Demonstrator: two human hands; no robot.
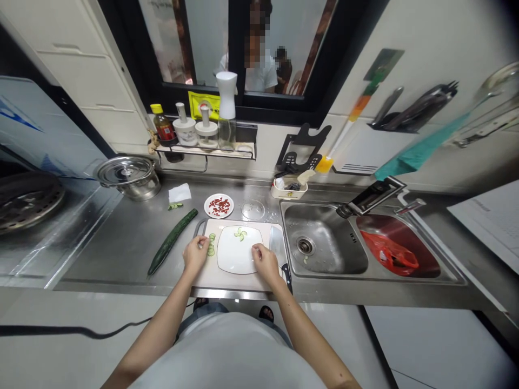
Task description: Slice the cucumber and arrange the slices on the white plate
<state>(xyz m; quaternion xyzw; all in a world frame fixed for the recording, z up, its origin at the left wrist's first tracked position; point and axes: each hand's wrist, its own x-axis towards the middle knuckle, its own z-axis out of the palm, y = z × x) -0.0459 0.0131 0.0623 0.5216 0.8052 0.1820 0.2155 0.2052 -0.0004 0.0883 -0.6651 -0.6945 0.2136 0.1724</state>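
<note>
A squarish white plate [237,259] lies on a pale cutting board [227,283]. Near its far edge, several thin cucumber slices [240,233] sit in a small pinwheel. My left hand [195,255] is at the board's left side with its fingers pinched, close beside a short row of more cucumber slices [211,249]. Anything in that pinch is too small to tell. Over the plate's right edge, my right hand [265,262] has its fingers curled together; what they hold, if anything, is hidden. A knife [277,242] lies along the board's right side, its black handle toward me.
Left of the board lies a whole cucumber [172,242]. Behind the board stands a small plate of chopped red pieces [219,206]. A lidded steel pot [130,175] is at the back left. The double sink [324,237] with its faucet [371,197] borders the right.
</note>
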